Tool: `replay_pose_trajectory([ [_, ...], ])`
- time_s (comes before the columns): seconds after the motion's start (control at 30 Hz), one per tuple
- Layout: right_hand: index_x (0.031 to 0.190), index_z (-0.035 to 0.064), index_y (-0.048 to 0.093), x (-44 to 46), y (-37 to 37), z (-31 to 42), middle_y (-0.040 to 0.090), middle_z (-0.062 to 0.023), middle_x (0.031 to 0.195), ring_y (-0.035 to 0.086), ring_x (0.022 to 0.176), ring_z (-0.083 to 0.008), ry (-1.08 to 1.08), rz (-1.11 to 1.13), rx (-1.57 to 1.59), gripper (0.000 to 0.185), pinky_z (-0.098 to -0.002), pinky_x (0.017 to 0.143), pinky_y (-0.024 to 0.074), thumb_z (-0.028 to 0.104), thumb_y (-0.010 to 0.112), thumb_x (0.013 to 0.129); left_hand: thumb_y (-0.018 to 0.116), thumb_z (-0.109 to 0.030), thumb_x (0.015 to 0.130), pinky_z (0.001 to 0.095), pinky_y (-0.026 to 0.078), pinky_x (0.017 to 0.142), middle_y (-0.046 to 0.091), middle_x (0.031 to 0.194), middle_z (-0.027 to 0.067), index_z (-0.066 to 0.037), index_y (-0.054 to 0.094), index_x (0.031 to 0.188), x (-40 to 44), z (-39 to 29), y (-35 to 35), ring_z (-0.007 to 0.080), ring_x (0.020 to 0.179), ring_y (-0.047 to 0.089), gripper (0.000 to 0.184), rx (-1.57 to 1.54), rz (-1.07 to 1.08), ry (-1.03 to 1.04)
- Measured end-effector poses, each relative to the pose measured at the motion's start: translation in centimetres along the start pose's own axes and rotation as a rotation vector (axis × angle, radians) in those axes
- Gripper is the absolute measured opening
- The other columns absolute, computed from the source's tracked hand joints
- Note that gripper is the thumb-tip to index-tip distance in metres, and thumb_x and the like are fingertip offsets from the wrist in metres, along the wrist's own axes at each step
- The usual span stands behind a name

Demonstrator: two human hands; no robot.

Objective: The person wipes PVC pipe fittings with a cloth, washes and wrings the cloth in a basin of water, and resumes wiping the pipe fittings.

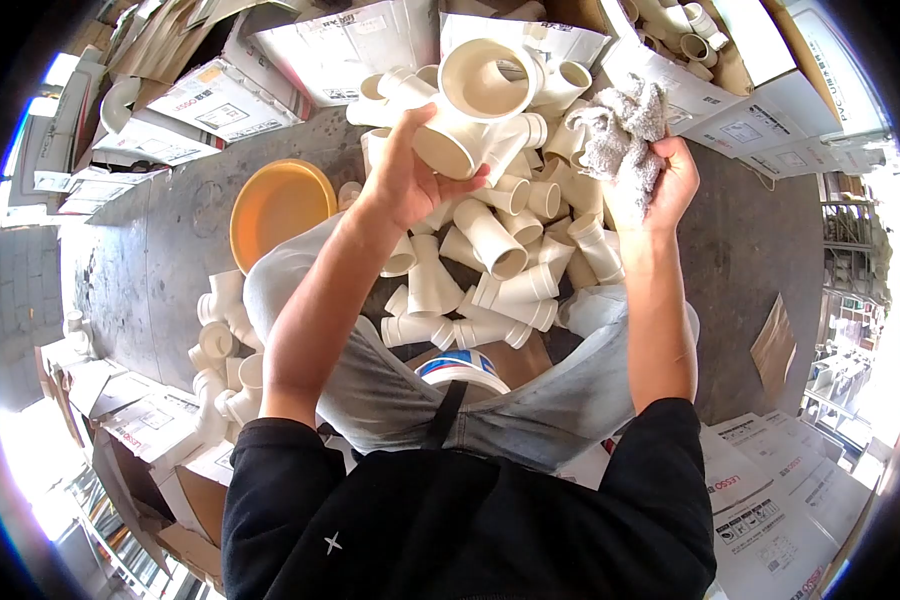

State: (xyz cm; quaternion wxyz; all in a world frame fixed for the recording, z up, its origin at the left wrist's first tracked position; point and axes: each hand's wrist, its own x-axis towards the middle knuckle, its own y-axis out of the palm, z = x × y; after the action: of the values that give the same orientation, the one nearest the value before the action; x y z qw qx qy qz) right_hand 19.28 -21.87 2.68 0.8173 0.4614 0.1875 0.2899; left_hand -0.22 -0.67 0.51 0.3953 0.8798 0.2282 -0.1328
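Note:
My left hand (pixel 410 175) holds a large white pipe fitting (pixel 452 140) from its near left side, with the thumb on top and the fingers beneath. One round opening of the fitting faces up and another faces toward me. In my right hand (pixel 675 185) a crumpled grey-white cloth (pixel 625 135) is gripped, to the right of the fitting and apart from it. Below both hands lies a heap of white pipe fittings (pixel 490 240) on the floor between my legs.
An orange basin (pixel 282 208) stands left of the heap. More fittings (pixel 220 345) lie at the lower left. Cardboard boxes (pixel 355 50) line the far side, one box (pixel 735 70) with fittings inside. Flattened cardboard (pixel 773 345) lies at right. A white bucket (pixel 462 372) is between my legs.

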Motion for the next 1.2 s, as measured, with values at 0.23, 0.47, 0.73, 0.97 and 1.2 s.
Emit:
replay_pose_trajectory([
  [0.23, 0.139, -0.0038, 0.055, -0.3, 1.0, -0.4, 0.064, -0.0192, 0.132, 0.063, 0.122, -0.0339, 0.027, 0.043, -0.035, 0.057, -0.0517, 0.111, 0.0477, 0.007, 0.046, 0.084, 0.044, -0.065, 0.1, 0.0307, 0.068, 0.067, 0.07, 0.11, 0.0289, 0.004, 0.04, 0.15, 0.6, 0.1, -0.2, 0.0252, 0.08, 0.074, 0.086, -0.036, 0.112, -0.149],
  [0.47, 0.132, -0.0047, 0.057, -0.6, 1.5, -0.5, 0.064, -0.0168, 0.126, 0.064, 0.117, -0.0292, 0.002, -0.004, -0.097, 0.049, -0.0456, 0.108, 0.0512, 0.007, 0.045, 0.086, 0.042, -0.066, 0.1, 0.0299, 0.067, 0.065, 0.071, 0.107, 0.0276, 0.006, 0.042, 0.148, 0.6, 0.0, -0.5, 0.0237, 0.075, 0.073, 0.086, -0.052, 0.201, -0.176],
  [0.73, 0.135, -0.0009, 0.06, -0.3, -0.3, 0.7, 0.068, -0.0166, 0.129, 0.065, 0.12, -0.0324, 0.118, 0.183, 0.115, 0.054, -0.0519, 0.102, 0.053, 0.017, 0.05, 0.085, 0.063, -0.045, 0.099, 0.0453, 0.064, 0.083, 0.056, 0.128, 0.0195, -0.003, 0.04, 0.138, -0.5, 0.2, 0.8, 0.0273, 0.11, 0.067, 0.062, 0.33, -0.133, 0.288],
  [0.97, 0.126, -0.0014, 0.064, -0.6, 0.0, 0.8, 0.072, -0.0149, 0.117, 0.069, 0.108, -0.0297, 0.054, 0.07, 0.027, 0.047, -0.0474, 0.094, 0.0548, 0.026, 0.055, 0.089, 0.067, -0.036, 0.1, 0.0443, 0.066, 0.082, 0.057, 0.13, 0.0244, -0.001, 0.033, 0.143, -0.9, -0.5, 1.2, 0.032, 0.107, 0.07, 0.064, 0.412, -0.189, 0.508],
  [1.2, 0.122, 0.0026, 0.06, -1.9, 3.1, -2.7, 0.071, -0.0152, 0.107, 0.074, 0.085, -0.021, -0.017, 0.174, -0.509, 0.049, -0.0304, 0.072, 0.0665, 0.025, 0.081, 0.084, 0.072, -0.03, 0.098, 0.045, 0.066, 0.084, 0.059, 0.128, 0.0258, 0.0, 0.028, 0.147, -0.8, 0.0, 1.5, 0.0314, 0.106, 0.071, 0.073, 0.488, -0.222, 0.548],
])
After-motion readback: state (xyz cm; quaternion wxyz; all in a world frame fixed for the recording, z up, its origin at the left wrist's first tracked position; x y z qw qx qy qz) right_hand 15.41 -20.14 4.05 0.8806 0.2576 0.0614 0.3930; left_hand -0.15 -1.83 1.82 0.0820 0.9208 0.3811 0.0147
